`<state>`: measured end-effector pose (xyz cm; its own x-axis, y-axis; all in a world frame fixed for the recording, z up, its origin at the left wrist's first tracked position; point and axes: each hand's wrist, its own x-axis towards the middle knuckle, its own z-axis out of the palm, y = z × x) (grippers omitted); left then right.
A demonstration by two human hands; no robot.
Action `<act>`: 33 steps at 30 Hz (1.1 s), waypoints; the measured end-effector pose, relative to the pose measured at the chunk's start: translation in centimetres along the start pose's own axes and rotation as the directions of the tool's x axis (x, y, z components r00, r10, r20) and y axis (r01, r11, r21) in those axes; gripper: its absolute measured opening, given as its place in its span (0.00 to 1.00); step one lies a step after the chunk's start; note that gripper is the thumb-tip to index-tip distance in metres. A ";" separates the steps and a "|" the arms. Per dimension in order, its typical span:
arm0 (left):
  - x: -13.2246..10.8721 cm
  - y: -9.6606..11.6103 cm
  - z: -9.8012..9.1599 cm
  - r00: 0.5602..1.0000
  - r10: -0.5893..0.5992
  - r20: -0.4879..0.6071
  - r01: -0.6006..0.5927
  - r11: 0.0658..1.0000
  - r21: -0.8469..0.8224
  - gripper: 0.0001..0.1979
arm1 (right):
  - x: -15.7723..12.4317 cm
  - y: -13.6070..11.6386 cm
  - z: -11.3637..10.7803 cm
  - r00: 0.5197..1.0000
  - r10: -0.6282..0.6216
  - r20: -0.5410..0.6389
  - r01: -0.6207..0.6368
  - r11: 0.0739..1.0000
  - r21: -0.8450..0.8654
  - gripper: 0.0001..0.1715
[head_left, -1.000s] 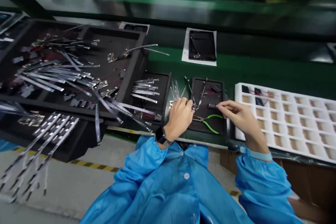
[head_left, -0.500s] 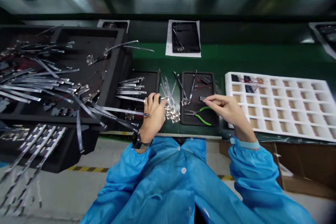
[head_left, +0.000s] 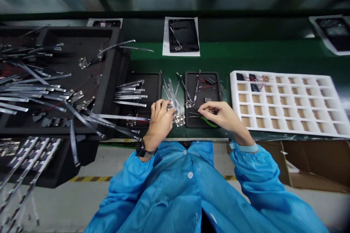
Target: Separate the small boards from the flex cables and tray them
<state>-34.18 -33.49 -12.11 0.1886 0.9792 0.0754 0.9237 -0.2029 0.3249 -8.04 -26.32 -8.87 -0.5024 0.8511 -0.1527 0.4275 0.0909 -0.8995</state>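
Observation:
My left hand (head_left: 159,121) rests on the green bench with its fingers curled on a bunch of silver flex strips with small circuit boards (head_left: 175,111) at their ends. My right hand (head_left: 220,116) lies over the near part of a small black tray (head_left: 201,80), fingers pinched at the green-handled pliers (head_left: 208,122); whether it grips them I cannot tell. A small dark part (head_left: 207,99) lies in the tray just beyond the right fingers. Two more strips (head_left: 191,94) lean in that tray.
A second small black tray (head_left: 153,80) with silver strips sits left of my hand. Large black trays (head_left: 109,62) heaped with strips fill the left. A white compartment tray (head_left: 287,98) lies at right. A tablet-like device on white paper (head_left: 182,36) lies beyond.
My left hand moved left off the small tray onto the bunch of strips. My right hand let the small dark part down into the tray and came back toward the pliers.

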 end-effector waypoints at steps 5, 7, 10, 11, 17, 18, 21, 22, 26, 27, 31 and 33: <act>0.2 0.0 0.0 1.000 -0.014 0.005 0.014 1.000 -0.025 0.06 | 0.7 -0.9 1.3 0.998 -0.040 0.056 0.038 0.998 0.043 0.17; 0.2 0.0 -0.2 1.000 -0.022 -0.004 0.021 0.998 -0.064 0.05 | 0.9 -1.0 1.8 0.996 -0.043 0.077 0.039 0.998 0.054 0.16; 0.1 0.0 -0.6 0.997 -0.053 -0.062 0.041 0.984 -0.173 0.05 | 1.0 -1.1 2.3 0.994 -0.050 0.095 0.043 0.996 0.074 0.16; 0.1 0.0 -0.8 0.993 -0.075 -0.087 0.054 0.974 -0.222 0.05 | 1.1 -1.2 2.4 0.994 -0.054 0.100 0.046 0.996 0.081 0.16; 0.1 0.3 -2.0 0.971 -0.227 -0.074 0.126 0.751 -0.648 0.03 | 1.2 -1.9 3.2 0.992 -0.068 0.106 0.059 0.994 0.092 0.17; 0.1 0.4 -2.1 0.973 -0.225 -0.044 0.128 0.693 -0.710 0.02 | 1.2 -2.0 3.4 0.992 -0.072 0.106 0.062 0.994 0.091 0.17; 0.1 0.7 -2.2 0.975 -0.221 0.006 0.135 0.575 -0.807 0.02 | 1.2 -2.3 3.7 0.991 -0.091 0.095 0.084 0.994 0.072 0.17; 0.1 0.7 -2.1 0.974 -0.226 0.010 0.138 0.559 -0.818 0.02 | 1.2 -2.3 3.7 0.992 -0.094 0.089 0.088 0.994 0.062 0.17; -0.2 0.9 -1.7 0.971 -0.238 -0.012 0.127 0.562 -0.817 0.03 | 1.1 -2.3 3.8 0.994 -0.075 0.085 0.070 0.996 0.059 0.16; -0.3 1.0 -1.6 0.973 -0.230 -0.035 0.108 0.580 -0.808 0.04 | 1.1 -2.3 3.8 0.994 -0.065 0.088 0.059 0.996 0.068 0.16; -0.6 1.5 -1.1 0.970 -0.118 -0.214 -0.059 0.735 -0.675 0.08 | 1.0 -2.5 3.9 0.995 -0.031 0.098 0.020 0.993 0.113 0.16; -0.8 1.6 -0.7 0.956 -0.034 -0.290 -0.148 0.800 -0.581 0.10 | 1.0 -2.6 4.0 0.994 -0.029 0.105 0.015 0.992 0.129 0.15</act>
<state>-33.05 -34.58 -10.96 0.0526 0.9409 0.3345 0.5172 -0.3122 0.7969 -12.66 -27.79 -8.33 -0.5907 0.7889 -0.1691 0.3194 0.0362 -0.9469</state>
